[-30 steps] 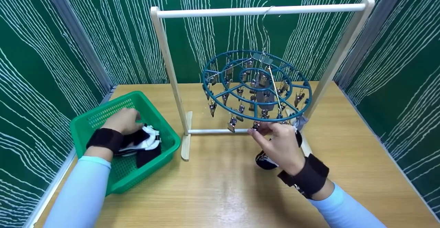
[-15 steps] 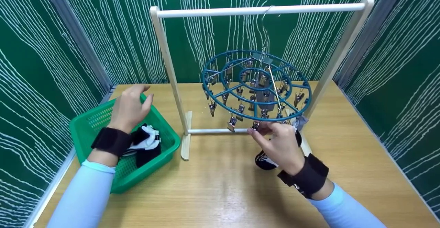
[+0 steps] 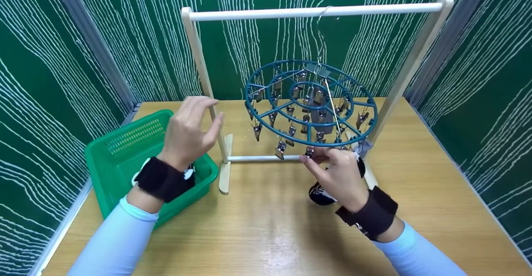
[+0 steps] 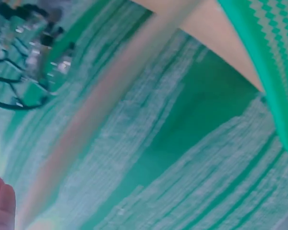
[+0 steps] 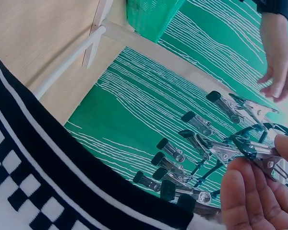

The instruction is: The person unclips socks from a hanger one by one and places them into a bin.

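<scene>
My right hand (image 3: pixel 338 174) pinches a metal clip (image 5: pixel 261 151) at the front rim of a round teal clip hanger (image 3: pixel 309 136). Beside that hand hangs a black-and-white sock (image 5: pixel 62 167) with stripes and checks; in the head view its toe (image 3: pixel 321 195) shows below the hand. Over the right edge of a green basket (image 3: pixel 97 172), my left hand (image 3: pixel 191 130) is raised, thumb apart from the fingers, nothing between them. Behind the left wrist, dark and white cloth (image 3: pixel 189 180) lies in the basket, mostly hidden. The left wrist view is blurred and catches only fingertips (image 4: pixel 2 201).
The hanger hooks onto the white bar (image 3: pixel 257 15) of a wooden rack (image 3: pixel 405 72) on the table (image 3: pixel 257 226). Several clips dangle from its rings. A grey cloth (image 3: pixel 322 120) hangs behind them. Green walls with white streaks (image 3: pixel 286 39) enclose the table.
My left hand has come up out of the basket and moved right, toward the rack's left post, with nothing in it. The right hand stays at the same clip.
</scene>
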Demonstrator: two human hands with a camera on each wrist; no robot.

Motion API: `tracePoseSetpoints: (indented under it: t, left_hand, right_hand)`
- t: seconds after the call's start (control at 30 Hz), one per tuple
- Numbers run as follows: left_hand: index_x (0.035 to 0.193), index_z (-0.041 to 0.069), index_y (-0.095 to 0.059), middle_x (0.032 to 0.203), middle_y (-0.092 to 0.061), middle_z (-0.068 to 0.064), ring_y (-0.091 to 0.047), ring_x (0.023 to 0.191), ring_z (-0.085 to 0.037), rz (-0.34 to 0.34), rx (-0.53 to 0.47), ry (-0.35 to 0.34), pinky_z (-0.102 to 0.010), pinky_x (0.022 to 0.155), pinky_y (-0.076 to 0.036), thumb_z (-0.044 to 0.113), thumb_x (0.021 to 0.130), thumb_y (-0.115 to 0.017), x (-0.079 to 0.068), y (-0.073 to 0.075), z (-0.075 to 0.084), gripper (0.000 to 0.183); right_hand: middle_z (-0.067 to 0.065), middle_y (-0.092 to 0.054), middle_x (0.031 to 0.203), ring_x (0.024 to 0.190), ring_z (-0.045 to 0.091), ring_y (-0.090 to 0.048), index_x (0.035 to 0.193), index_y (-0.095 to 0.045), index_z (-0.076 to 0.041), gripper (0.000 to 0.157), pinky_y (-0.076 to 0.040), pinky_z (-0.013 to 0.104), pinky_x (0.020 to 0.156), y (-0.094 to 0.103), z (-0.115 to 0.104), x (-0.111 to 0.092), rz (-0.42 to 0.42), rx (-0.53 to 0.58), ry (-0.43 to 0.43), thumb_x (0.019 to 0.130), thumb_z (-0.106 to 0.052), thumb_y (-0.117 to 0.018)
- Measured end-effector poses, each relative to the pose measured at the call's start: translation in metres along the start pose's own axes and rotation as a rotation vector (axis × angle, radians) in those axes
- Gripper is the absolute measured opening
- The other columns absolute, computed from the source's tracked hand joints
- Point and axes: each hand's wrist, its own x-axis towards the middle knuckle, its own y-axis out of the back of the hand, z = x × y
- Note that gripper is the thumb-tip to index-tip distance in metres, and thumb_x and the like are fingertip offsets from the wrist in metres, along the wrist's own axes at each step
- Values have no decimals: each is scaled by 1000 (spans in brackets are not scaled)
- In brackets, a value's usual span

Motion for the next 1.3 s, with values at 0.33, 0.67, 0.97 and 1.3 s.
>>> tracePoseSetpoints:
  t: [0.33,0.67,0.97,1.3]
  left_hand:
    - [124,-5,-73,127,-77,-22,-75,119,-35,-136,-53,-196,-44,106,-63,19,99,-80,19,-14,36,35]
    - [122,0,-78,129,-78,-19,-76,122,-32,-195,-42,-298,-42,108,-61,26,98,-83,26,-29,66,35]
    - [123,3,-78,124,-80,-14,-77,119,-28,-232,-31,-349,-39,106,-62,24,98,-83,27,-45,82,32]
    - [115,6,-82,111,-84,-6,-80,102,-20,-148,86,-479,-33,97,-65,10,102,-76,25,-55,86,15]
  right_hand:
    - [9,-81,80,69,19,-77,89,-79,3,12,-55,5,73,0,0,1,1,32,2,88,-3,-89]
    - [8,-81,79,69,18,-78,88,-79,2,12,-60,12,71,-1,3,1,15,19,43,88,-5,-89]
    - [8,-81,78,65,21,-77,90,-80,2,10,-61,16,68,-4,5,-1,46,33,85,86,1,-88]
    - [11,-81,81,66,21,-76,94,-79,4,11,-60,12,70,-6,6,-1,40,63,93,86,5,-87]
